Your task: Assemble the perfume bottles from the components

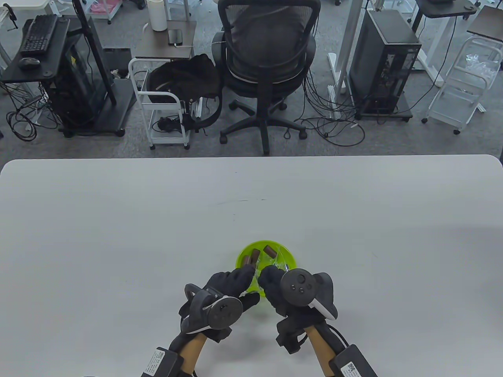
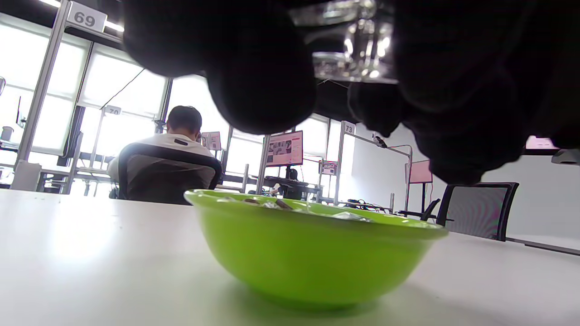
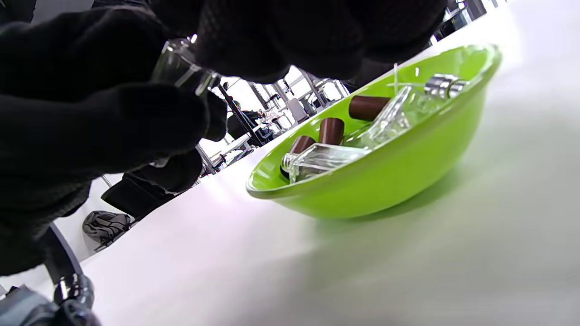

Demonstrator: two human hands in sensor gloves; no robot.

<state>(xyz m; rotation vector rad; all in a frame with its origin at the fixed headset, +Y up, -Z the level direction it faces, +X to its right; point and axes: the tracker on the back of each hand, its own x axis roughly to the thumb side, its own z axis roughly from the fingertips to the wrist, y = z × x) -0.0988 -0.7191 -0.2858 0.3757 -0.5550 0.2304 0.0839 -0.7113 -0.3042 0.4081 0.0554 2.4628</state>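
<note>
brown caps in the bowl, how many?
3, all in the green bowl: two side by side at its far-left part, one farther right. Others may be hidden.

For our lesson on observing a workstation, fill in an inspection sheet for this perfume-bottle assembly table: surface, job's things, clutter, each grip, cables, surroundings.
Surface: white table, faint marks near the middle.
Job's things: green bowl holding brown caps, a clear glass bottle and a silver sprayer part; another glass bottle held between both hands.
Clutter: nothing seen on the table.
Grip: left hand and right hand both pinch the held bottle.
Cables: leads at both wrists; tangled floor cables.
Surroundings: office chair, computer tower, trolleys.
</note>
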